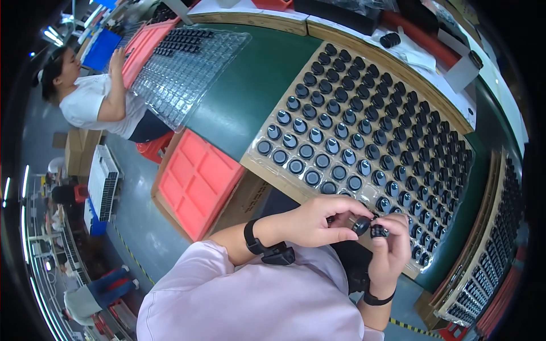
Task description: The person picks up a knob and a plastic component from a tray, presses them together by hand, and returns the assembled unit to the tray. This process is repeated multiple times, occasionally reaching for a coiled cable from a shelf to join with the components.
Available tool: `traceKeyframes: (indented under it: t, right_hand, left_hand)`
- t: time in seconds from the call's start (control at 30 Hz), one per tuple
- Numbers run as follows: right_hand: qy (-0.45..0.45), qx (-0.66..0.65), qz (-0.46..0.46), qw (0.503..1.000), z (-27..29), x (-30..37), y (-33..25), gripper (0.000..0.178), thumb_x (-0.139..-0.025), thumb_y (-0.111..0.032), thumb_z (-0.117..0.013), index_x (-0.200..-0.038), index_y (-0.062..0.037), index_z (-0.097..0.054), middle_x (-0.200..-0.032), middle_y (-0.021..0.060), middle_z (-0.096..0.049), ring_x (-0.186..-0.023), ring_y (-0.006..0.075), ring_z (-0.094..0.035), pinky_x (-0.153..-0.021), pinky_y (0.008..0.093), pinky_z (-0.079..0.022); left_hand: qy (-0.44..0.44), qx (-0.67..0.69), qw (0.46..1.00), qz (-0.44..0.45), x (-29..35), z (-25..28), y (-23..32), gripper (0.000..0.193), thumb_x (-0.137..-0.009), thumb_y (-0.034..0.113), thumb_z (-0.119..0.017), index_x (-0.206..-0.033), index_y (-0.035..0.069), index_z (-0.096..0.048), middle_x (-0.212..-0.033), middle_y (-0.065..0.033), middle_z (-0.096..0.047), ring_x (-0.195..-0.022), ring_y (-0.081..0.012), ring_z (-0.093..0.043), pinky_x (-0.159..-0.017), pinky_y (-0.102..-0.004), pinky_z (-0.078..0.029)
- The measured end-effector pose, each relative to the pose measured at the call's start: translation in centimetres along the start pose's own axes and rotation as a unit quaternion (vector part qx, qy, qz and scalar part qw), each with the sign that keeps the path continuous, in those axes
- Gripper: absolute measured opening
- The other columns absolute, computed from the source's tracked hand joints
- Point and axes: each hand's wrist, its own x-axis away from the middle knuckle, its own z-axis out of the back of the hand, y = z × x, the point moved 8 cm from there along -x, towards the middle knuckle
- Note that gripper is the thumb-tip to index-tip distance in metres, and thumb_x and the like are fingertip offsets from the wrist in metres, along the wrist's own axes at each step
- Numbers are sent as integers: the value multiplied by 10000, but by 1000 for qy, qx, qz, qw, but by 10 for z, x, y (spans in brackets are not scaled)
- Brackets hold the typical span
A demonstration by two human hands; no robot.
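The person's two bare hands meet in front of the chest, over the near edge of a workbench. The left hand (313, 220) reaches in from the left, its thumb and fingers drawn narrow around a round black part (360, 225), held at its edge. Just beside it, the right hand (391, 241) pinches a smaller black piece (379, 231) between thumb and fingers. Both are small and partly covered by fingers, so I cannot tell whether they touch. Each wrist wears a black strap, the left one with a chunky module (279, 254).

Directly beyond the hands lies a large transparent tray (368, 193), set at a slant and filled with rows of upright black round parts. Those toward its left end show pale, shiny tops. The bench top (230, 116) is green, with a wooden ledge (273, 21) along the far side.

To the left of the hands, coral-red trays (199, 181) sit in an open cardboard box (247, 199). Farther left on the bench is a second transparent tray (170, 85), black parts grouped at its far end. Beside it sits a co-worker in a white top (85, 105), on a red stool (152, 149). At far right, another tray of black parts (483, 278) lies near the bench.
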Motion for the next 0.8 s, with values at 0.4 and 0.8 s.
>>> traceKeyframes:
  t: [0.4, 0.8]
  right_hand:
    - [155, -469, -216, 842, 1, 17, 47, 281, -941, -254, -537, -1040, 8, -525, -849, 62, -517, -785, 142, -474, -727, 268, -390]
    - [75, -87, -30, 993, -6, 1, 14, 198, -908, -137, -555, -1047, 5, -548, -810, 66, -548, -672, 150, -487, -617, 276, -403]
  left_hand:
    - [71, 56, 996, 20, -1, 5, -7, 425, -800, 79, -731, -1190, -5, -585, -997, -39, -639, -611, -25, -426, -577, -195, -382]
    - [93, -168, 971, -143, -5, -4, 23, 435, -788, 207, -758, -1140, 1, -607, -970, -93, -641, -542, -79, -430, -516, -216, -373]
